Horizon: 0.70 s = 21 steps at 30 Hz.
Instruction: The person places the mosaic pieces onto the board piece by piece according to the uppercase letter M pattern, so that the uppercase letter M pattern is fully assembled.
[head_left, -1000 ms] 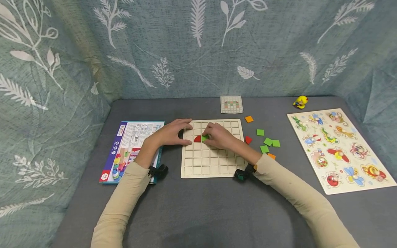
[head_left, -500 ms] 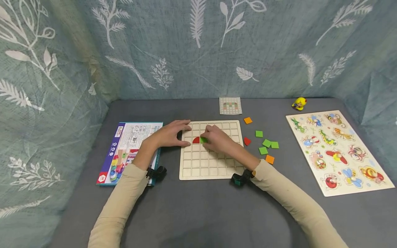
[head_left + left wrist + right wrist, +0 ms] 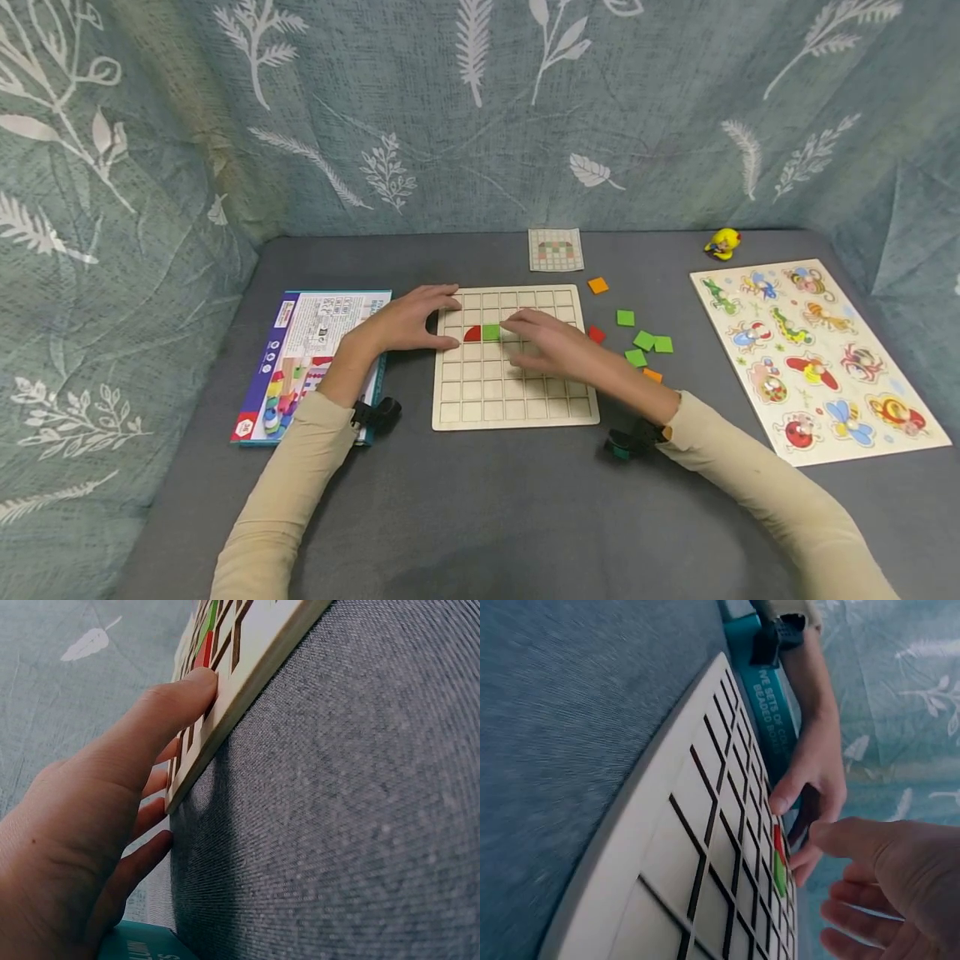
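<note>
The green tile (image 3: 491, 332) lies flat in a cell of the grid board (image 3: 514, 411), left of its middle and somewhat toward the far edge. It is square, so no side is the long one, and its edges run in line with the grid lines. Just to its left, the red piece (image 3: 472, 333) fills the neighbouring cell, curved edge turned to the far left, straight edges to the right and toward me. Together the two make a short row running left to right.

My right grip (image 3: 551, 344) hovers over the board beside the green tile, thumb and fingers apart, fingertips pointing left; whether they brush the tile I cannot tell. My left grip (image 3: 405, 320) rests at the board's left edge, thumb and fingers spread wide, thumb tip on the rim.

The board sits square to me on the grey table (image 3: 487, 500). Right of it lie loose green tiles (image 3: 644, 340), most of them turned askew. Beyond its far edge is a pattern card (image 3: 555, 250), nearly straight. Left, partly under my forearm, a box (image 3: 322, 333) slants away to the right. Far right, the puzzle board (image 3: 813, 402) stretches from far left to near right, with a yellow toy (image 3: 723, 243) beyond its far left corner.
</note>
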### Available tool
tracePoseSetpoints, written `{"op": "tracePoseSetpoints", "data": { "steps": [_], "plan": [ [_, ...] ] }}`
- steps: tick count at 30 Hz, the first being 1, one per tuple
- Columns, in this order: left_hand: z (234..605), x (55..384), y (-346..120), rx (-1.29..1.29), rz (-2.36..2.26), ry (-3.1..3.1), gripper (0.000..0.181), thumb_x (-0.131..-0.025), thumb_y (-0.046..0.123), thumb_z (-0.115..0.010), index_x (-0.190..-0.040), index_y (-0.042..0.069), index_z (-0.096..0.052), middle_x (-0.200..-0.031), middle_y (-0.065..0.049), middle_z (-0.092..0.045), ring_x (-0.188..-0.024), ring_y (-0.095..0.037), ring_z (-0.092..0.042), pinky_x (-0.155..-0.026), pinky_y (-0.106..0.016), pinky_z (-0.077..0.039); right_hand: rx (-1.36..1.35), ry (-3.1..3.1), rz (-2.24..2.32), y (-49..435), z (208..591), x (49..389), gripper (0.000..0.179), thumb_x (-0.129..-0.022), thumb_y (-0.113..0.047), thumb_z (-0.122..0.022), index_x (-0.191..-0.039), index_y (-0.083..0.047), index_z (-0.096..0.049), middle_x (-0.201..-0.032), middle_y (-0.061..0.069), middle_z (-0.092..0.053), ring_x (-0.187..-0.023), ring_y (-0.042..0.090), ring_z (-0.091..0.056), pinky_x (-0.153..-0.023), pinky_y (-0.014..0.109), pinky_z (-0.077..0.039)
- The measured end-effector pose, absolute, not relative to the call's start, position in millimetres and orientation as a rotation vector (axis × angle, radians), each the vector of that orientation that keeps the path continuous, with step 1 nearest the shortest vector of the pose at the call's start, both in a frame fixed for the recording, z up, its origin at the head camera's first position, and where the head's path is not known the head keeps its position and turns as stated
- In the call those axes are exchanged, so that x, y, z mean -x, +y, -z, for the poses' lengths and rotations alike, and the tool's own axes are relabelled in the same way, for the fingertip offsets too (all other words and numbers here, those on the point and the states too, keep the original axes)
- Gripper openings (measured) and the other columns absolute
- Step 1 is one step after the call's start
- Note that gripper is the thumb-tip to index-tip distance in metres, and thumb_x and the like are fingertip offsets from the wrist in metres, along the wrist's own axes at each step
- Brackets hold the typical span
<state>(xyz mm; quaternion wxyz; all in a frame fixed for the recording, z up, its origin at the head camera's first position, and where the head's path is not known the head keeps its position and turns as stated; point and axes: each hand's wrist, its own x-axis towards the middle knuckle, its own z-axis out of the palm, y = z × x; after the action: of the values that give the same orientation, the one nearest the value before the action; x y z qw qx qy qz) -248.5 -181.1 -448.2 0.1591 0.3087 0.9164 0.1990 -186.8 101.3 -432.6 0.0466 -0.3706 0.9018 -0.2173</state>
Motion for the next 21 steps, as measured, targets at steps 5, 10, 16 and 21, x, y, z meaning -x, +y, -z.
{"op": "tracePoseSetpoints", "data": {
  "steps": [5, 10, 16, 21],
  "plan": [
    [448.9, 248.5, -181.3, -0.885, -0.573, 2.621, 0.069, -0.084, 0.050, -0.071, -0.139, 0.014, -0.053, -0.160, -0.007, -0.028, -0.149, -0.031, -0.024, -0.115, -0.056, -0.030, 1.121, 2.777, 0.738, 119.2, 426.3, 174.9, 0.041, -0.091, -0.023, -0.069, -0.126, -0.003, -0.063, -0.122, 0.010, -0.063, -0.109, 0.023, -0.064, -0.086, 0.037, -0.056],
    [449.5, 249.6, -181.3, -0.898, -0.571, 2.616, 0.069, -0.084, 0.051, -0.070, -0.140, 0.015, -0.052, -0.161, -0.006, -0.028, -0.149, -0.031, -0.023, -0.115, -0.055, -0.030, 1.075, 2.801, 0.837, 141.2, 421.3, 178.1, 0.041, -0.091, -0.018, -0.069, -0.127, 0.000, -0.061, -0.123, 0.015, -0.063, -0.108, 0.027, -0.064, -0.082, 0.041, -0.056],
    [449.5, 249.3, -182.2, -0.884, -0.566, 2.618, 0.069, -0.084, 0.051, -0.070, -0.140, 0.015, -0.052, -0.161, -0.006, -0.027, -0.149, -0.031, -0.023, -0.115, -0.055, -0.030, 0.882, 2.767, 1.072, 173.5, 429.4, 207.0, 0.040, -0.091, -0.011, -0.067, -0.128, 0.003, -0.059, -0.120, 0.021, -0.061, -0.101, 0.031, -0.065, -0.077, 0.043, -0.056],
    [450.2, 249.0, -182.2, -0.885, -0.556, 2.620, 0.070, -0.084, 0.052, -0.070, -0.140, 0.015, -0.052, -0.161, -0.006, -0.028, -0.149, -0.031, -0.023, -0.116, -0.055, -0.030, 0.646, 2.717, 1.204, 194.1, 437.2, 232.3, 0.040, -0.094, -0.014, -0.064, -0.131, 0.001, -0.057, -0.123, 0.020, -0.057, -0.106, 0.033, -0.061, -0.085, 0.045, -0.052]
  ]
}}
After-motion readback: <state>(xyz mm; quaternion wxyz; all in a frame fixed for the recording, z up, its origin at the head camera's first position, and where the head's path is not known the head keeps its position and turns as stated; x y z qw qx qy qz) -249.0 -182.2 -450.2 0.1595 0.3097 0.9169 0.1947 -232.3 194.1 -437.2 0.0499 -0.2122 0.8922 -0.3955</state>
